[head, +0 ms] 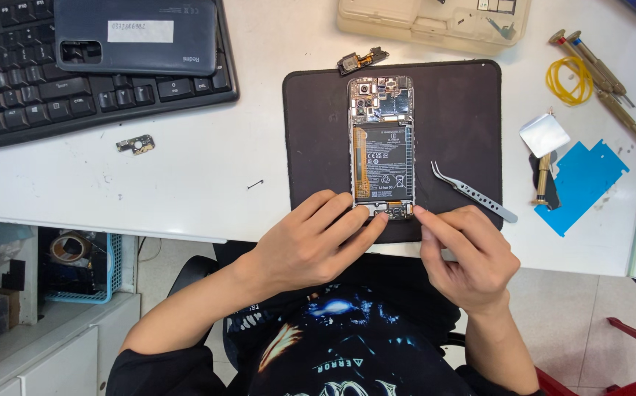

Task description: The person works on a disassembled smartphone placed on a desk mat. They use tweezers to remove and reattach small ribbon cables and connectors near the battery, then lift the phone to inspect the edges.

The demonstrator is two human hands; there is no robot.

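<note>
An opened smartphone (381,147) lies face down on a dark work mat (457,110), its battery and circuit boards exposed. My left hand (311,242) rests at the phone's near end, fingers spread along its bottom edge. My right hand (468,257) has its index fingertip pressed at the phone's bottom right corner, the other fingers curled. Whether it pinches a tiny part cannot be seen. Curved metal tweezers (473,192) lie on the mat just right of the phone, above my right hand.
A black keyboard (10,95) with a dark phone back cover (138,35) on it sits far left. A small board (136,145), a screw (255,184) and a speaker module (362,61) lie loose. Screwdrivers (597,70), a yellow band (569,79), a blue sheet (582,180) and a beige parts tray (435,22) are at right.
</note>
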